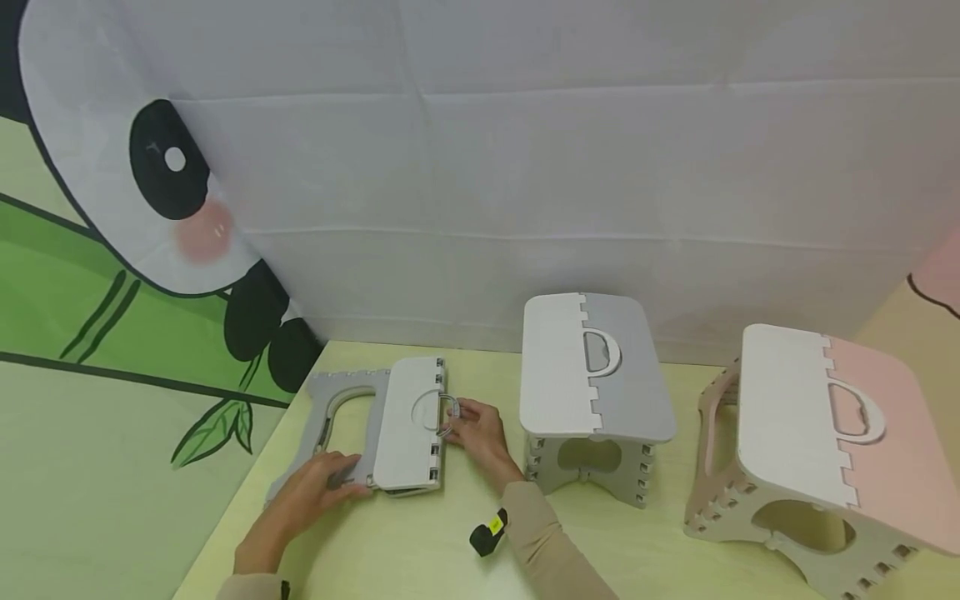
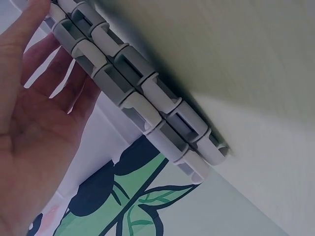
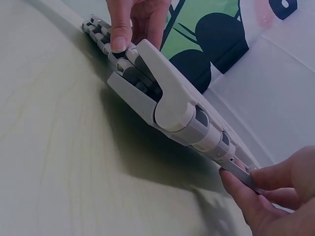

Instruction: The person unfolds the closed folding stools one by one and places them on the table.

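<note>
A grey-and-white folding stool [image 1: 408,421] lies folded nearly flat on the table at the left, its white half-top facing up. With thumb and fingers, my left hand [image 1: 311,492] grips the near hinged edge of its grey leg section [image 1: 300,450]. In the left wrist view, the hinge knuckles [image 2: 140,96] run away from that hand. My right hand [image 1: 480,429] pinches the carrying handle [image 1: 453,408] at the stool's right side. The right wrist view shows both hands on the folded stool [image 3: 179,105], its near end tilted above the tabletop.
To the right stand an unfolded grey-and-white stool [image 1: 588,367] and a larger-looking pink-and-white stool [image 1: 840,425]. A black object with a yellow label [image 1: 489,533] is by the right sleeve. A printed cloth [image 1: 465,167] hangs behind the table [image 1: 420,542].
</note>
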A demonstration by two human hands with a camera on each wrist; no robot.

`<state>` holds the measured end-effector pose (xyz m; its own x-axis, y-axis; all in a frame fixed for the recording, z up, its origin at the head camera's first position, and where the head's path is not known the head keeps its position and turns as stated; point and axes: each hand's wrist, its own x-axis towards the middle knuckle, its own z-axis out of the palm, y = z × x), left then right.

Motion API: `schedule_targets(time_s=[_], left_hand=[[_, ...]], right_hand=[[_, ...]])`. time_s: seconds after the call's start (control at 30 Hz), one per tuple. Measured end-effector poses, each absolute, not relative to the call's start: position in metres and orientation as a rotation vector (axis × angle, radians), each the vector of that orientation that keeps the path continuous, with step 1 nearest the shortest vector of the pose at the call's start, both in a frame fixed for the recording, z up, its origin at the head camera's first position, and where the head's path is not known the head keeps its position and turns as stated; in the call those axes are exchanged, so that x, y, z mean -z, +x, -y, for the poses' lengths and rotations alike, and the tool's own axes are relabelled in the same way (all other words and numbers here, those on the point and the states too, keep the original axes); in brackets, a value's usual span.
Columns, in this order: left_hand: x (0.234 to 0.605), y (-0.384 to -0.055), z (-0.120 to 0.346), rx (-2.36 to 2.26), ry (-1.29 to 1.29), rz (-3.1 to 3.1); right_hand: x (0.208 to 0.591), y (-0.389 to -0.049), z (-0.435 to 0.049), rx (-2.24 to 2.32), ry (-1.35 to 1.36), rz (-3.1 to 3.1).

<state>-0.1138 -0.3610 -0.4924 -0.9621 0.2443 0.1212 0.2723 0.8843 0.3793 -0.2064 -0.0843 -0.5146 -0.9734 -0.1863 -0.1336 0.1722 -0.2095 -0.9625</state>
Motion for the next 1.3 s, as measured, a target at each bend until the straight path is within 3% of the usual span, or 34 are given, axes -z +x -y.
schedule_targets(time_s=[0.73,1.3], left_hand=[[0.487,-0.095,0.345,0.564,-0.363,2.939],[0.494,-0.088,0.335,0.461,-0.506,2.714]], right_hand=[[0.491,-0.197,0.078,2.193,-0.103,-2.003],[0.478,-0.196,0.075,2.193,-0.097,-2.040]])
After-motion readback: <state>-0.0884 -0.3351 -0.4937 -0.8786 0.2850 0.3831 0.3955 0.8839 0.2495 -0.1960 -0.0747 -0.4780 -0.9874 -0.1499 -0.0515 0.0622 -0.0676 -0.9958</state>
